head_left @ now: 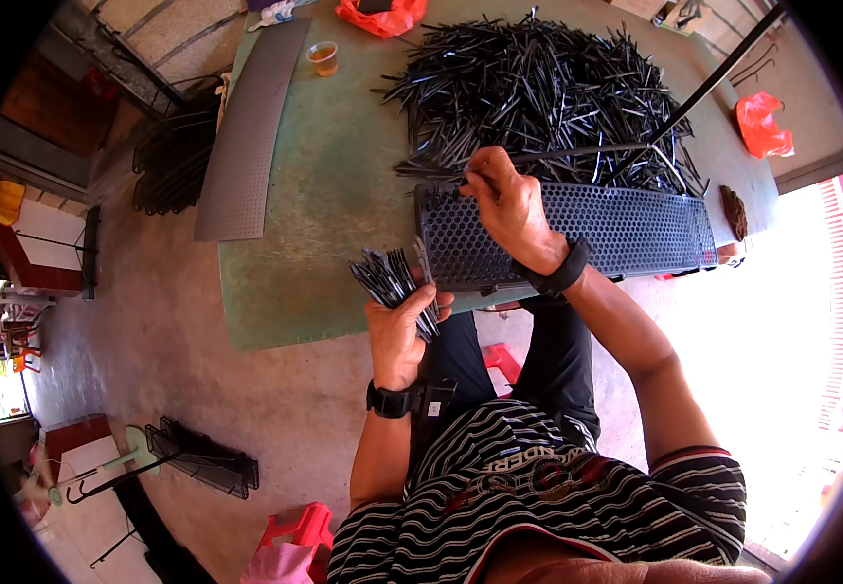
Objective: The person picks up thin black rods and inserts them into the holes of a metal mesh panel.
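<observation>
Left grip (399,336) snug around black strips (384,276)

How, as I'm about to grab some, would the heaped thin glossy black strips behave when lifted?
The thin black strips look fairly stiff, jutting out straight. Their shine suggests they may be slippery. Lying crisscrossed, they would probably drag neighbours along.

Daylight glare whites out floor (708,336) at right; left dimmer; edges bent, corners black.
</observation>
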{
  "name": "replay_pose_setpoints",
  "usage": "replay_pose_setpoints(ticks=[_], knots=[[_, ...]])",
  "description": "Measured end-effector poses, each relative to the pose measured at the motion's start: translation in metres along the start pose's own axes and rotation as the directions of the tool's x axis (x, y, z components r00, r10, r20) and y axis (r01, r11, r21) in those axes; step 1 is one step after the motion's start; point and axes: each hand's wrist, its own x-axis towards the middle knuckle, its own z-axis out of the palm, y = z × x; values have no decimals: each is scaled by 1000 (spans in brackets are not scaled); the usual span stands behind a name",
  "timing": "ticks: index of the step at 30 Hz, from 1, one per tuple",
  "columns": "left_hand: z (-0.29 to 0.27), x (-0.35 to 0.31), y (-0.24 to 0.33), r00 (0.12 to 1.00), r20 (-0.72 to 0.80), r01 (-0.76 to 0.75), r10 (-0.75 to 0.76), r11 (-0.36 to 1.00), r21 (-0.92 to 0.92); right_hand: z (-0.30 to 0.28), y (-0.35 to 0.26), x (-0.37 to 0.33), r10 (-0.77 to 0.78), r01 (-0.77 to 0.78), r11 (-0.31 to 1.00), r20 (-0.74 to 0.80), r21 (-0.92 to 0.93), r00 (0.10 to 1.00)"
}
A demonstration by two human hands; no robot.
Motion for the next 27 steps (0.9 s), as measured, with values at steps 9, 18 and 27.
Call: replay_pose_setpoints(ticks=[9,18,27], knots=[[0,-1,2,1000,14,23,-23,1000,-5,7,11,2,1,5,996,70,-85,998],[8,-6,6,999,20,32,-32,999,-7,-5,-18,-7,317,-299,948,408,-108,856],[14,-8,0,987,147,49,-58,996,68,-29,-15,-11,456,-600,775,480,201,750]])
